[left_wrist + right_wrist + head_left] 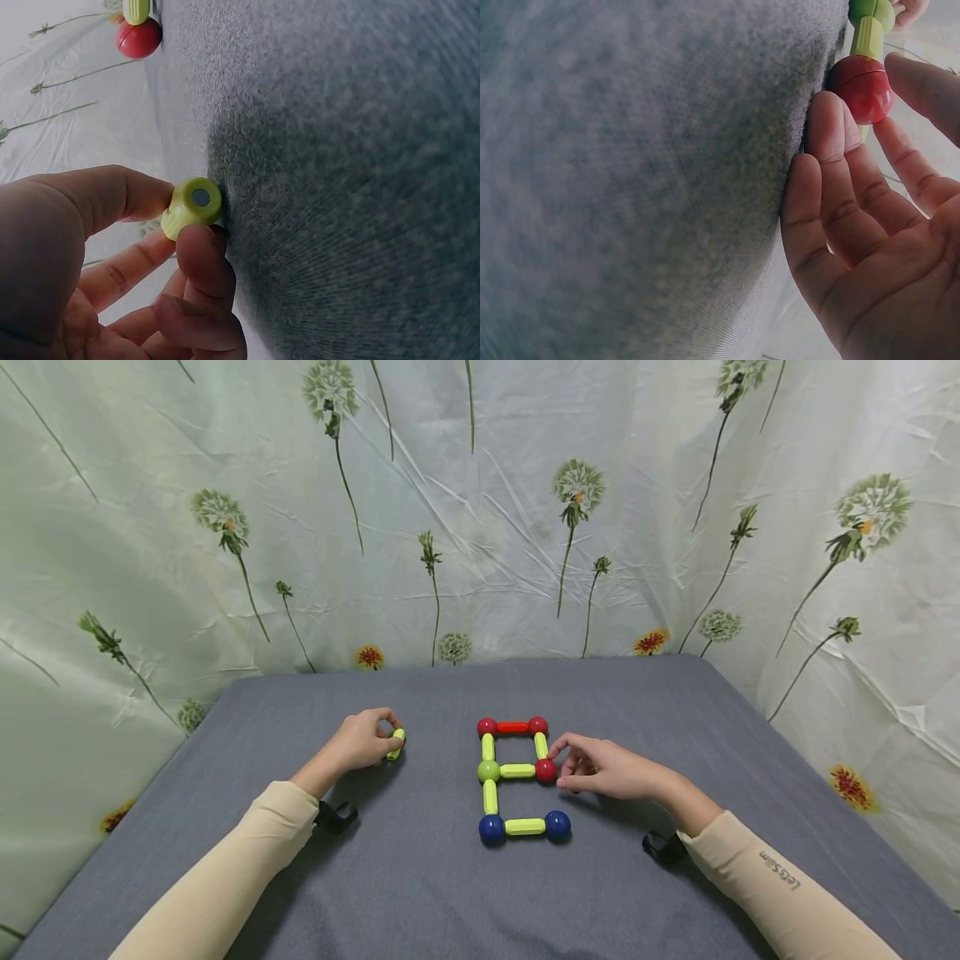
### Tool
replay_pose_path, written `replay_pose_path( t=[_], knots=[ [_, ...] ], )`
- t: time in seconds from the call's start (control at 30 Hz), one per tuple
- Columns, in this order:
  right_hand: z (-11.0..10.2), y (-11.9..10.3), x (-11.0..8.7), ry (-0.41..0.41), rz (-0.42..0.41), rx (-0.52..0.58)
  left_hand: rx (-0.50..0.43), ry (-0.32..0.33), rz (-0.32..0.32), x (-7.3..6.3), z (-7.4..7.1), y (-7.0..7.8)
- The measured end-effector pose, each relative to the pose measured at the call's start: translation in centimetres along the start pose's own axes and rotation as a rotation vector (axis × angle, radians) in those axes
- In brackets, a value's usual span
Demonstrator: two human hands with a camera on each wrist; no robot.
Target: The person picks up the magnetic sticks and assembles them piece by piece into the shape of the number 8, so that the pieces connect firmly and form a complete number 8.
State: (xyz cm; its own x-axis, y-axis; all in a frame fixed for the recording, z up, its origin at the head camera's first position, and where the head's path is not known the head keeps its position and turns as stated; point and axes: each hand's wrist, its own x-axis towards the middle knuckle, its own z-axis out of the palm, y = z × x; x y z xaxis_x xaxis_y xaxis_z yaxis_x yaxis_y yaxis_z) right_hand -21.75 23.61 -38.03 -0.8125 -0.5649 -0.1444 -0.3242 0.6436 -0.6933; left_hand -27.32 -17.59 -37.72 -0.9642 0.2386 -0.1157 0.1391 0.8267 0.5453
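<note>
My left hand [363,739] pinches a short yellow-green rod [396,745] between thumb and fingers, low over the cloth. In the left wrist view a grey disc shows in the near end of this rod [192,206]. To its right lies a flat figure of balls and rods, shaped like a square with an open-sided square below. My right hand [615,768] is beside the figure's right red ball [546,771], thumb and index fingertips right at its edge. In the right wrist view the fingers [840,180] are loosely bent around the near side of the red ball [862,90].
Two more red balls, joined by a red rod [513,727], form the figure's far side. A green ball [488,771] sits mid-left, and a blue ball [492,829] at each near corner. Grey cloth [420,902] covers the table; a dandelion-print curtain [495,527] hangs behind.
</note>
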Motion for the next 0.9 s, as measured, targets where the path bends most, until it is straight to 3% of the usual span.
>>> replay_pose_path(
  t=[0.33,0.9],
  knots=[
    [0.1,0.0,0.1,-0.004,-0.005,0.020,-0.048,-0.005,0.035,-0.4,0.4,1.3],
    [-0.1,0.3,0.4,0.006,-0.002,0.018,-0.240,-0.078,0.122,-2.6,2.1,7.1]
  ],
)
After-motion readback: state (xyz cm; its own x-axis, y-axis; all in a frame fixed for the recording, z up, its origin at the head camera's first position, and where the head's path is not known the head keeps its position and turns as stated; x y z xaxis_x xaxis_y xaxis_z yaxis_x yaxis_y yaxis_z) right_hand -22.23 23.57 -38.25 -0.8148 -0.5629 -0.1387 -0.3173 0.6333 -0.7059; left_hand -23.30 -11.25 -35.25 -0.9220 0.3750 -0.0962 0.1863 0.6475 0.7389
